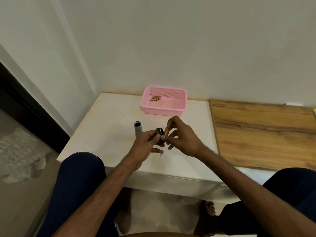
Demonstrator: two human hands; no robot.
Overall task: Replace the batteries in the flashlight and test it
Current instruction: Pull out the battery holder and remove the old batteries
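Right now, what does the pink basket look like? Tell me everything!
The pink basket looks like plastic: a rectangle with rounded corners, walls full of tiny holes and a smooth floor. It sits upright and open on the white table, near the wall. A few gold-coloured batteries lie in its far left corner. Nothing else touches it.

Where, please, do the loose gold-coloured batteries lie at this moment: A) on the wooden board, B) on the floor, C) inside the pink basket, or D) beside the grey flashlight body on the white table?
C: the batteries lie together inside the pink basket, close to its left wall.
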